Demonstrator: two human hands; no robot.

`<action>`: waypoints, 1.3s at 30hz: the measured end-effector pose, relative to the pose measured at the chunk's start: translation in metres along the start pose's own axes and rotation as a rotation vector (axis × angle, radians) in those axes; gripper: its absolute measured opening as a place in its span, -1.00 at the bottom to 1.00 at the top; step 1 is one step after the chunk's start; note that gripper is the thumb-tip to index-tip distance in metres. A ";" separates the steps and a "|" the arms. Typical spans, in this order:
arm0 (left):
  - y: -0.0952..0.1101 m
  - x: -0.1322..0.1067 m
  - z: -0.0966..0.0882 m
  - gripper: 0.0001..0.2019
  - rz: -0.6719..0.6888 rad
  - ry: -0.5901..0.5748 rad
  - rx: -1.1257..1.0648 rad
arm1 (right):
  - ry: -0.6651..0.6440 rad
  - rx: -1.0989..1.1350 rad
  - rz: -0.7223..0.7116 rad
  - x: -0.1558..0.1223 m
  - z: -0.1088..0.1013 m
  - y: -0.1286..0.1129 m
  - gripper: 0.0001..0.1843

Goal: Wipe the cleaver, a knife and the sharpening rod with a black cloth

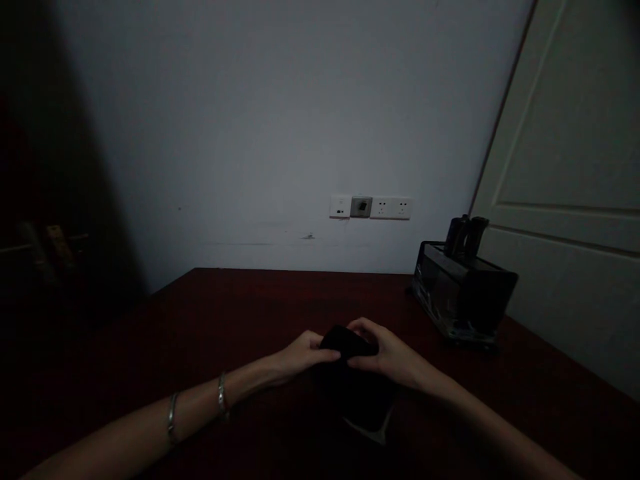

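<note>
Low in the middle of the view is a black item [357, 387], too dark for me to make out its kind. A pale edge shows at its lower end. My left hand [307, 353] is closed on its upper left edge, with the thumb on the near side. At the upper right edge, my right hand [380, 353] grips it between thumb and curled fingers. The far fingers of both hands are partly hidden behind it. Two silver-coloured bracelets circle my left forearm.
A dark reddish table [240, 313] lies under my hands, reaching a pale wall. On its right stands a black box-shaped appliance [460, 290] with dark objects [465, 237] on top. Wall sockets [390, 208] are behind. A panelled door [565, 167] is at the right.
</note>
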State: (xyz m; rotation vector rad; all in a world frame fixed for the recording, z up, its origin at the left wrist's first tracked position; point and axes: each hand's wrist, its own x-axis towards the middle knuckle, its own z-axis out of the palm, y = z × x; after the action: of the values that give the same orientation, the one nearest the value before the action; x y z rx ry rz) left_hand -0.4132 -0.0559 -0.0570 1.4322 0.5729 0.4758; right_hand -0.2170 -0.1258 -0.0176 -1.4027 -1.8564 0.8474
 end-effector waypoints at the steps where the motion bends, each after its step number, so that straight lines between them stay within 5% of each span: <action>1: -0.001 -0.007 -0.007 -0.71 -0.017 0.038 -0.042 | -0.009 0.001 0.001 0.003 0.005 0.004 -0.56; 6: -0.005 -0.051 -0.061 -0.79 -0.214 0.160 -0.150 | -0.043 -0.016 0.069 0.005 0.017 0.026 -0.67; 11: -0.005 -0.100 -0.112 -0.83 -0.257 0.288 -0.019 | -0.105 -0.035 0.097 -0.003 0.019 0.047 -0.71; 20: -0.015 -0.141 -0.159 -0.32 -0.307 0.579 0.434 | -0.094 -0.060 0.090 -0.004 0.025 0.061 -0.60; 23: -0.013 -0.150 -0.162 -0.26 -0.320 0.551 0.637 | -0.092 -0.061 0.087 -0.004 0.025 0.065 -0.60; 26: -0.008 -0.152 -0.155 -0.40 -0.183 0.502 0.959 | -0.098 -0.060 0.081 -0.005 0.025 0.067 -0.61; 29: -0.009 -0.149 -0.135 -0.52 -0.069 0.325 1.202 | -0.083 -0.067 0.068 -0.005 0.026 0.068 -0.64; 33: -0.017 -0.142 -0.104 -0.54 -0.024 0.041 1.309 | -0.071 -0.059 0.077 -0.008 0.027 0.069 -0.61; 39: -0.030 -0.141 -0.092 -0.48 -0.092 -0.042 1.307 | -0.058 -0.005 0.094 -0.014 0.028 0.073 -0.62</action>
State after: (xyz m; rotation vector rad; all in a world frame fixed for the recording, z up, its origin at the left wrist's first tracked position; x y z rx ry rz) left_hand -0.5813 -0.0750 -0.0801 2.6141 0.9830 -0.0820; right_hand -0.1965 -0.1266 -0.0947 -1.4927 -1.8487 0.9395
